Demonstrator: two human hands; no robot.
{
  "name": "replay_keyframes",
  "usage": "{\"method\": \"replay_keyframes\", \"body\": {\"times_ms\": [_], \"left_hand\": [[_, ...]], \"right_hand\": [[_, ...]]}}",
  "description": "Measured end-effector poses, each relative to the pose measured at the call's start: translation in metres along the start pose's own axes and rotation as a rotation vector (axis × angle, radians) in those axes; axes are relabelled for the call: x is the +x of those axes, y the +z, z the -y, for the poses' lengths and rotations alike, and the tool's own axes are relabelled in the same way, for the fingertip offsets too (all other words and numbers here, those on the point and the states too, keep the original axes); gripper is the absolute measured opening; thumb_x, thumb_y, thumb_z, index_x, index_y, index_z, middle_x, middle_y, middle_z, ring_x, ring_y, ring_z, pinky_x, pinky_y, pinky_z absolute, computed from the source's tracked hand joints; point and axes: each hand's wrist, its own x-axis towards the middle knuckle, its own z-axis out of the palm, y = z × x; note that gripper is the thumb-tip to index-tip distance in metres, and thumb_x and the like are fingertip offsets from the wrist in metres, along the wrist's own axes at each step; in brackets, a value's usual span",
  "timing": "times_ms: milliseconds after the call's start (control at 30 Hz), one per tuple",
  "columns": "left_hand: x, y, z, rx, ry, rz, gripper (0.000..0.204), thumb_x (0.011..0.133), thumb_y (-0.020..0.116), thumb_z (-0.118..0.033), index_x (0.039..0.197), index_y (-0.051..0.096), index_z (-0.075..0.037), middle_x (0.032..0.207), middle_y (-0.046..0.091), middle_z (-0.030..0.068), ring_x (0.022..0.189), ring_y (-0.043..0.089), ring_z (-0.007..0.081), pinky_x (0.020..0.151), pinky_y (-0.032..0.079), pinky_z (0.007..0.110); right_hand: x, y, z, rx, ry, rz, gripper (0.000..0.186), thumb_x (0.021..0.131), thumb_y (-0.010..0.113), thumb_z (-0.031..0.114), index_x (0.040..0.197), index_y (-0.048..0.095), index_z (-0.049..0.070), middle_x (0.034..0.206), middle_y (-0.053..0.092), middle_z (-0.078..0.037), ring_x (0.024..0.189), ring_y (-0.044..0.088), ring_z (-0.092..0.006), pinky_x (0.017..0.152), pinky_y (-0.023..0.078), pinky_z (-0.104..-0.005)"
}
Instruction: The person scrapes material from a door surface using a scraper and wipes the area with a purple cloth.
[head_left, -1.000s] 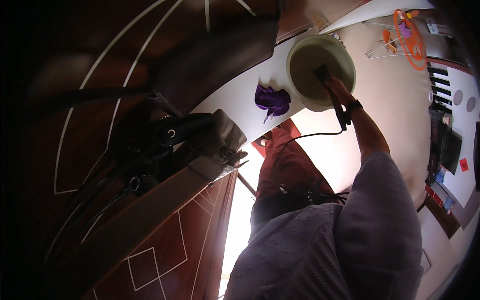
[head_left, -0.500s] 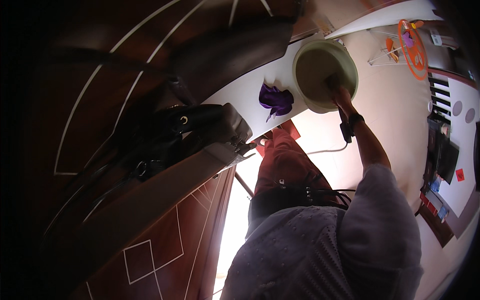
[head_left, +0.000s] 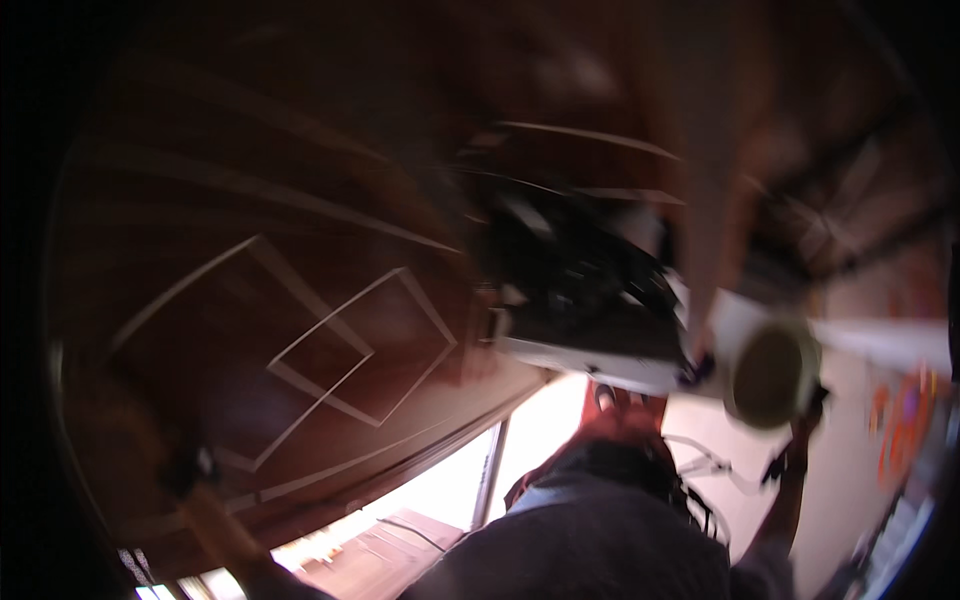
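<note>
- At far left, the left hand (head_left: pixel 140 430) shows dark and smeared by motion, its forearm rising from the lower edge with a dark band (head_left: pixel 188 472) at the wrist. Finger spread cannot be determined, nor whether it touches anything.
- The left hand lies nearest a reddish-brown panel (head_left: pixel 325 360), which carries pale lines forming overlapping angular figures.
- Below the panel, a brightly lit opening (head_left: pixel 455 490) is crossed by a narrow dark upright.
- Toward centre, black bags (head_left: pixel 590 290), blurred, lie above a white surface (head_left: pixel 620 370).
- At lower centre are the person's dark top (head_left: pixel 590 540) and reddish trousers (head_left: pixel 620 425).
- Just right of the bags, a small part of a purple cloth (head_left: pixel 697 372) shows.
- A thin cable (head_left: pixel 715 463) loops over the pale floor, right of the trousers.
- Farther right, a pale green bucket (head_left: pixel 812 365) shows its dark interior toward the camera.
- The right hand (head_left: pixel 804 428) is closed around a dark tool (head_left: pixel 820 394) at the bucket's lower right rim. The tool's head stands beside that rim; contact cannot be confirmed.
- Near the right edge, an orange round object (head_left: pixel 893 455) is visible, blurred and well apart from the bucket.
</note>
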Motion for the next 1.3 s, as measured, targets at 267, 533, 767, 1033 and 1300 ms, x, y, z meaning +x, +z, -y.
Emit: {"method": "replay_keyframes", "body": {"times_ms": [267,533,767,1033,1300], "left_hand": [[-0.019,0.029,-0.028,-0.304,-0.273,-0.093,0.021,0.096,0.04,-0.013,0.115,0.046,-0.006,0.089,0.055,0.0105,0.058,0.056,0.0149,0.05,0.049,0.025],[0.005,0.004,-0.059,-0.073,-0.406,0.057,0.018,0.094,0.04,-0.008,0.112,0.042,-0.004,0.076,0.054,0.0089,0.052,0.056,0.013,0.049,0.046,0.028],[-0.005,0.005,-0.049,0.032,-0.274,0.011,0.02,0.09,0.046,-0.006,0.109,0.042,-0.003,0.086,0.054,0.0143,0.061,0.06,0.0269,0.052,0.049,0.035],[-0.017,0.025,-0.039,0.013,-0.409,0.21,0.021,0.088,0.051,-0.013,0.104,0.044,-0.001,0.093,0.056,0.0125,0.066,0.06,0.0316,0.054,0.05,0.033],[-0.002,0.015,-0.062,0.093,-0.624,0.079,0.023,0.086,0.053,-0.01,0.107,0.045,-0.005,0.097,0.054,0.0104,0.077,0.058,0.0269,0.064,0.047,0.033]], "right_hand": [[-0.22,0.077,0.25,-0.131,-0.475,-0.004,0.024,0.089,0.046,0.025,0.075,0.049,0.006,0.065,0.051,-0.007,0.058,0.055,-0.019,0.053,0.048,-0.0336],[-0.355,0.259,0.353,-0.387,-1.19,0.427,0.012,0.087,0.05,0.016,0.087,0.048,0.004,0.066,0.05,-0.006,0.056,0.047,-0.0121,0.05,0.039,-0.0282],[-0.542,0.396,0.429,0.038,-0.919,1.46,0.013,0.092,0.048,0.016,0.097,0.047,0.004,0.051,0.048,-0.003,0.032,0.037,-0.0074,0.03,0.03,-0.0208],[-0.67,0.479,0.438,-0.104,-0.996,1.859,0.014,0.092,0.051,0.02,0.094,0.049,0.006,0.056,0.05,-0.002,0.037,0.04,-0.005,0.034,0.031,-0.0183],[-0.732,0.524,0.431,-0.231,-1.261,1.909,0.017,0.089,0.052,0.017,0.084,0.049,0.001,0.057,0.055,-0.005,0.037,0.046,-0.0084,0.032,0.033,-0.021]]}}
